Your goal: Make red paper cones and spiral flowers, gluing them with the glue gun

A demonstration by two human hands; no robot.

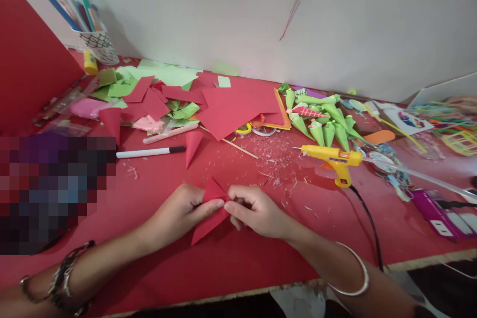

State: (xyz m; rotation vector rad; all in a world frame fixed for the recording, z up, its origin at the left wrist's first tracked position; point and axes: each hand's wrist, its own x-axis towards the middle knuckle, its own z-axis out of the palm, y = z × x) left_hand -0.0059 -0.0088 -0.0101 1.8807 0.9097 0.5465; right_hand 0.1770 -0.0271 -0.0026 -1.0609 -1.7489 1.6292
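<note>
A piece of red paper (210, 221), partly folded, is held between my two hands above the near part of the table. My left hand (188, 206) grips its left side, thumb on top and fingers hidden behind it. At its right edge my right hand (255, 211) pinches the paper between thumb and forefinger. The two thumb tips almost meet. Just beyond my hands stands a rolled red paper cone (193, 148), point down toward me. A second red cone (112, 121) lies farther left, near a white marker (149, 152) with a black cap.
A yellow glue gun (331, 156) with a black cord lies to the right, by a pile of green paper cones (330, 129). Red sheets (234, 109) and green scraps spread along the back. A pen cup (97, 45) stands back left; a purple power strip (434, 216) lies right.
</note>
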